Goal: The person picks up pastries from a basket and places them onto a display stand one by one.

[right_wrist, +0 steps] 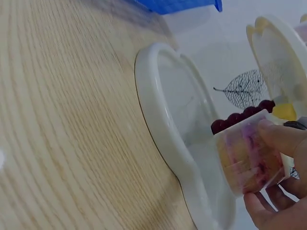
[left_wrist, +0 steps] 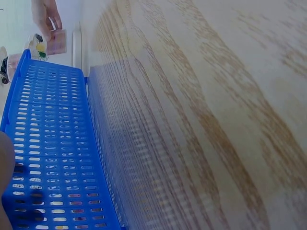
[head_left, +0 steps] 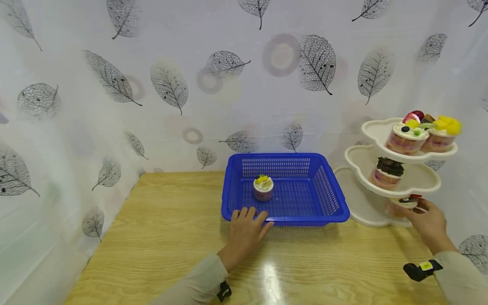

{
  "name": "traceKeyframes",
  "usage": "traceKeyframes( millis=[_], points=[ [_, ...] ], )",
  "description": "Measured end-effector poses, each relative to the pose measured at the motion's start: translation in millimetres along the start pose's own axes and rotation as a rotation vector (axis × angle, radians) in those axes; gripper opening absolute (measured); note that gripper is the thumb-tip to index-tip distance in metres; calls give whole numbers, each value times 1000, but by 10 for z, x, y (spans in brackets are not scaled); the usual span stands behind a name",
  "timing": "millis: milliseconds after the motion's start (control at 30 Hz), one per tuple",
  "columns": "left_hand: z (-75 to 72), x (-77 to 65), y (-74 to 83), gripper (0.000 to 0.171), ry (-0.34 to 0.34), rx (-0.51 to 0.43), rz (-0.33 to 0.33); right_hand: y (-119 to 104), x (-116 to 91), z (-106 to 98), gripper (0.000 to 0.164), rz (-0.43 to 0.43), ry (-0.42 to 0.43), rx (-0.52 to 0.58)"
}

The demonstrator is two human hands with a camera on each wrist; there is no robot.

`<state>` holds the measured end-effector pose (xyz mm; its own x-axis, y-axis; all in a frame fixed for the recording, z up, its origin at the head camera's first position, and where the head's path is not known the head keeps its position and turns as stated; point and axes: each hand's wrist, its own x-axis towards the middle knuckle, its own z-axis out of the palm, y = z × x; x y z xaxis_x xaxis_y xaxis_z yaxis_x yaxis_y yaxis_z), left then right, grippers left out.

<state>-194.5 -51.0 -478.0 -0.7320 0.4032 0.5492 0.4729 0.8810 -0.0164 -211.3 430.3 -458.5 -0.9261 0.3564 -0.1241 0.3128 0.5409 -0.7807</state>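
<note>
In the head view, my left hand rests on the front rim of a blue plastic basket, its fingers lying over the edge. Inside the basket stands a dessert cup with cream and yellow fruit on top. My right hand holds another dessert cup by its side, thumb across from the fingers. Dark red berries and a yellow piece top this clear, layered cup. It is over the bottom tier of a white three-tier stand, partly hidden under the middle tier in the head view.
On the stand's top tier are cups with mixed fruit and yellow fruit. The middle tier bears a cup with dark chocolate-coloured topping. A leaf-printed curtain hangs behind the wooden table.
</note>
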Motion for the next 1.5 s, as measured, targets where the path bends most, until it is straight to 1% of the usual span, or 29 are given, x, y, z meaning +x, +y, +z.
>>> traceKeyframes(
  millis=[133, 200, 300, 500, 600, 800, 867, 1067, 1200, 1367, 1500],
  points=[
    [-2, 0, 4, 34, 8, 4, 5, 61, 53, -13, 93, 26, 90, 55],
    [1, 2, 5, 34, 12, 6, 8, 90, 60, -13, 93, 36, 124, 91],
    [6, 1, 5, 34, 10, 6, 9, 127, 59, -10, 94, 62, 157, 104],
    [-4, -4, 10, 34, 11, 7, 4, 183, 75, 10, 97, 130, 184, 53],
    [-3, -4, 10, 34, 16, 7, 3, 184, 86, 22, 99, 150, 173, 47],
    [-3, 1, 12, 33, 20, 11, 10, 217, 83, 59, 102, 138, 155, 28],
    [-4, 4, 16, 33, 19, 13, 14, 236, 80, 64, 102, 149, 157, 37],
    [0, 8, 19, 33, 20, 12, 3, 233, 91, 84, 96, 115, 189, 63],
    [3, 6, 15, 33, 8, 16, -5, 228, 92, 100, 94, 94, 187, 59],
    [-2, 1, 11, 34, 10, 18, -4, 273, 89, 134, 87, 63, 204, 54],
    [-2, -2, 8, 34, 14, 27, 0, 308, 66, 163, 83, 50, 209, 87]
  ],
)
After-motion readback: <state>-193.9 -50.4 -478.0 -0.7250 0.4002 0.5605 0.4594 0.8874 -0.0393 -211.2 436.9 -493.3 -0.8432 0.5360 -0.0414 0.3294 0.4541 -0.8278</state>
